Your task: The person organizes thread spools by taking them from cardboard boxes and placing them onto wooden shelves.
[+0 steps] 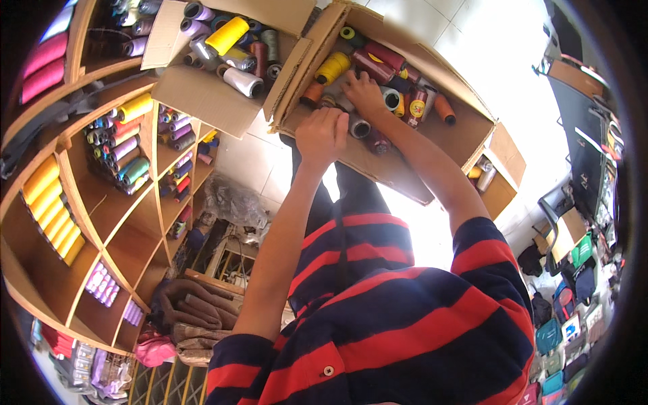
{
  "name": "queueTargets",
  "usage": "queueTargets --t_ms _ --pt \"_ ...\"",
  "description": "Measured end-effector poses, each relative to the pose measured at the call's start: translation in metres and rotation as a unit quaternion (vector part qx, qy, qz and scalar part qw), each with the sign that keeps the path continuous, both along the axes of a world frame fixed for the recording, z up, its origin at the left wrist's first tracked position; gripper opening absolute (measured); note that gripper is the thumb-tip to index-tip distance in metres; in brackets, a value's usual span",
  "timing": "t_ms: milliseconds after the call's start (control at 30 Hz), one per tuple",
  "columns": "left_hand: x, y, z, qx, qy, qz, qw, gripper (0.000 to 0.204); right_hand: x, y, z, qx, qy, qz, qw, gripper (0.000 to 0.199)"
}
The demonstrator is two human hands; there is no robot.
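Spools [378, 64] fill the open box [466, 128] under both my hands; my left hand [321, 135] curls shut, on what I cannot tell; my right hand [362, 93] lies spread on them, gripping none; I'd lift one spool cleanly without toppling neighbours.

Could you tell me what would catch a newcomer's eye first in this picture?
Probably both hands, the left hand and right hand, reaching among colourful thread cones in an open cardboard box at top centre. Beside it, a second cardboard box holds a bright yellow cone. At left, wooden shelves carry rows of yellow spools.
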State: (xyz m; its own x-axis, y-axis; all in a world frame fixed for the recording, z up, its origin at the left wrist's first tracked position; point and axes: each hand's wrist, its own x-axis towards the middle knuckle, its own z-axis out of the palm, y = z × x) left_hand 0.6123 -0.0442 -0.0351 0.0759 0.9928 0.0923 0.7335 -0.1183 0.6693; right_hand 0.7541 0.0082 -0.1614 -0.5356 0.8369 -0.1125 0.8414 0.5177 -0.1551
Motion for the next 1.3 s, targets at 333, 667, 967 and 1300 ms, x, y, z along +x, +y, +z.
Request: queueTargets --t_ms 333,667,967,1300 --pt "0.001 0.001 0.008 -0.047 -0.146 0.097 0.983 0.019 0.024 -0.018 0.106 -0.135 0.486 -0.424 0.753 0.022" --pt "-0.098 -0.008 0.073 -0.043 -0.496 0.228 0.837 0.066 -0.105 -0.037 0.198 -0.327 0.701 -0.365 0.518 0.032" --pt "-0.266 -0.05 0.047 0.021 -0.684 0.342 0.644 0.043 -0.315 -0.025 0.189 -0.42 0.644 -0.133 0.625 0.059" --pt "-0.39 -0.096 -0.005 -0.027 -0.681 0.46 0.569 0.066 -0.513 -0.025 0.122 -0.239 0.536 0.063 0.807 0.04"
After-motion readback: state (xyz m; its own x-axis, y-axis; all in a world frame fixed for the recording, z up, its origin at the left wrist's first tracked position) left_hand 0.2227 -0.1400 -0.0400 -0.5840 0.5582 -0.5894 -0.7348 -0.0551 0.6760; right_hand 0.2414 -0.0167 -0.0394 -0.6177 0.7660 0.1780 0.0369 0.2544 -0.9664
